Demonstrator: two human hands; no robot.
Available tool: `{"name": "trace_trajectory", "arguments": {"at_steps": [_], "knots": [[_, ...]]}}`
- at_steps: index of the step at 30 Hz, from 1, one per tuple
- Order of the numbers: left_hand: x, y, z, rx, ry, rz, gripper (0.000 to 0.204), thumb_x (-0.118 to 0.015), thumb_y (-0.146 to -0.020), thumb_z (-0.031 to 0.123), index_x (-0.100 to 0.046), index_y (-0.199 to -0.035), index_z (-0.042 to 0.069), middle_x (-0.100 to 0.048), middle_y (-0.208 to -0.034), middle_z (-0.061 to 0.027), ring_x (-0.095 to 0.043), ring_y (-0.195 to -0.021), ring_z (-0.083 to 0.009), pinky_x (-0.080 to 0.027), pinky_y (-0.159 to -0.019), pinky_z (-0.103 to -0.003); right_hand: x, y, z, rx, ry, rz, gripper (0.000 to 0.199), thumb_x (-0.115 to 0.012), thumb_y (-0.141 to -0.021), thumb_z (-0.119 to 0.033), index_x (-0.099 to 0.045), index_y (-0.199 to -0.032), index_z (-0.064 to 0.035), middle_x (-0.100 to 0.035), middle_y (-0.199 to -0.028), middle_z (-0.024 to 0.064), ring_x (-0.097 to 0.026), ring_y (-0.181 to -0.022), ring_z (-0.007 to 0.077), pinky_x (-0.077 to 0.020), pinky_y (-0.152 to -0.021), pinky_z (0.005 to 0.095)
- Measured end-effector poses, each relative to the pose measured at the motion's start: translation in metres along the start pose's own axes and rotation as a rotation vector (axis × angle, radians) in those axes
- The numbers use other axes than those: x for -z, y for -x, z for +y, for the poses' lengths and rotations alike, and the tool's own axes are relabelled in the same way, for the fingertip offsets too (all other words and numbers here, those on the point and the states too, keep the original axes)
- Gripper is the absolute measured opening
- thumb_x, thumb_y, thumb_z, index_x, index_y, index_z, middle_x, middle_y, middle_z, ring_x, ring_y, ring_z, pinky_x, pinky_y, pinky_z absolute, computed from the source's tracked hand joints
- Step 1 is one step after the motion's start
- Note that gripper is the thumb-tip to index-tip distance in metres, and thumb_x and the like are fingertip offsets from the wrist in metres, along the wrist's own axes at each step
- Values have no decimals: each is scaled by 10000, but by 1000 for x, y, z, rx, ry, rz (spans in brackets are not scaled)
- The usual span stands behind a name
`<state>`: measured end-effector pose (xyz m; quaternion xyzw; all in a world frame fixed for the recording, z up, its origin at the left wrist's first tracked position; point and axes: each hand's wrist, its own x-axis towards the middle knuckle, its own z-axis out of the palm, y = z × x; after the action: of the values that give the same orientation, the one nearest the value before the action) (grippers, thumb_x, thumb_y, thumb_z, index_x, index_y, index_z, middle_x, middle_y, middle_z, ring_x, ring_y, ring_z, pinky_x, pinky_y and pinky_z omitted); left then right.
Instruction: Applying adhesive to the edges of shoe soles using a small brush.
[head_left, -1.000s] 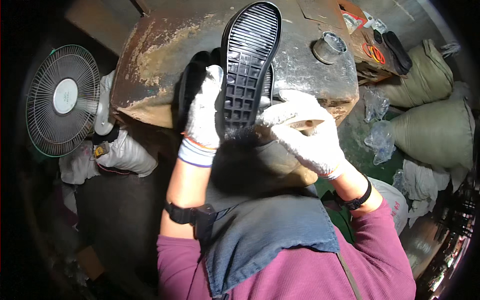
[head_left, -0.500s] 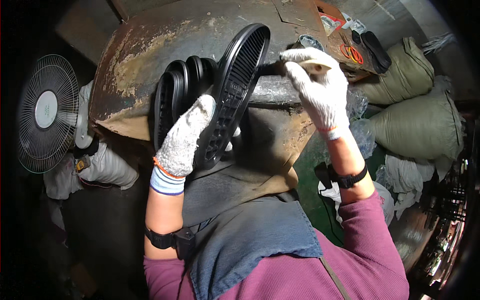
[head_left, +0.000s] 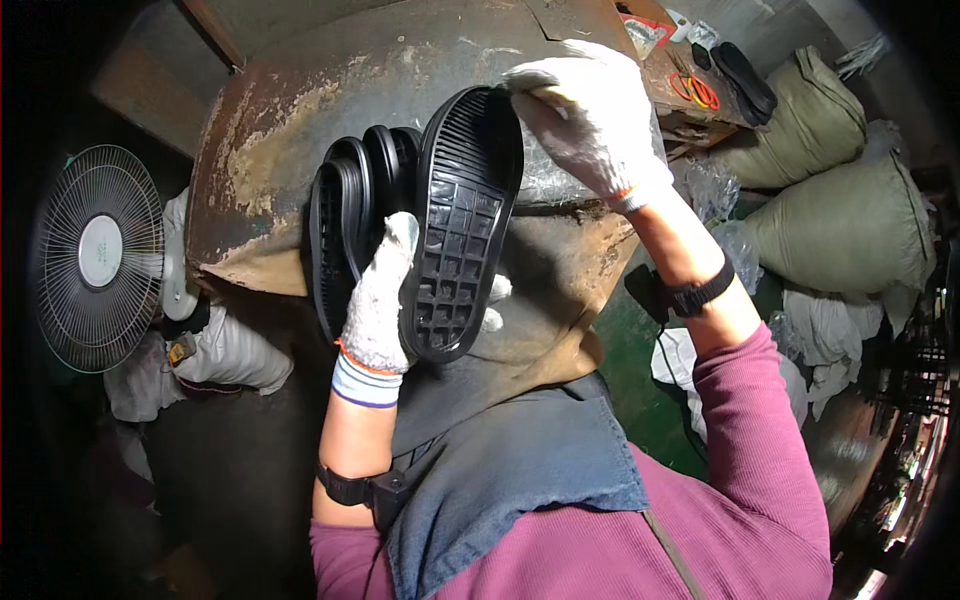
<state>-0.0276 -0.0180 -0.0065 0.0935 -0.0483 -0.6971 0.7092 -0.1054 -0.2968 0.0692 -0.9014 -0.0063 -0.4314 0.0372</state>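
I see left hand (head_left: pixel 378 305), white glove, closed around a black shoe sole (head_left: pixel 462 225), tread facing me, held upright against the rusty metal drum (head_left: pixel 300 110). More black soles (head_left: pixel 350 215) stacked on edge just left of it, touching. Right hand (head_left: pixel 590 120) gloved, fingers curled, pressing on the sole's top end at the drum's upper right. Fan (head_left: pixel 95 258) far left, sacks (head_left: pixel 850 215) right

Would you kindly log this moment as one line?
left hand: grips black shoe sole, tread facing camera | right hand: at sole's toe end | more soles stacked behind | rusty machine beyond
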Motion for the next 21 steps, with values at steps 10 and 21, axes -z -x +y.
{"name": "trace_trajectory", "arguments": {"at_steps": [10,21], "knots": [[5,-10,-4,-60,138,-18,832,-407,-1070,634,-369,-1590,-14,-471,-1576,-249,-607,-1242,-545,-519,-965,-759,-30,33,9,-67,-21,233,97,-789,-852,-204,-805,-948,-199,-784,-941,-21,-702,-860,227,-524,-926,370],[14,-13,-13,-112,167,-51,770,-442,-1068,606,-384,-1604,56,-494,-1570,-205,-602,-1252,-525,-513,-986,-733,-30,44,-27,-316,-446,70,218,-744,-877,-165,-806,-1074,-96,-788,-1054,71,-708,-912,268,-551,-871,361]]}}
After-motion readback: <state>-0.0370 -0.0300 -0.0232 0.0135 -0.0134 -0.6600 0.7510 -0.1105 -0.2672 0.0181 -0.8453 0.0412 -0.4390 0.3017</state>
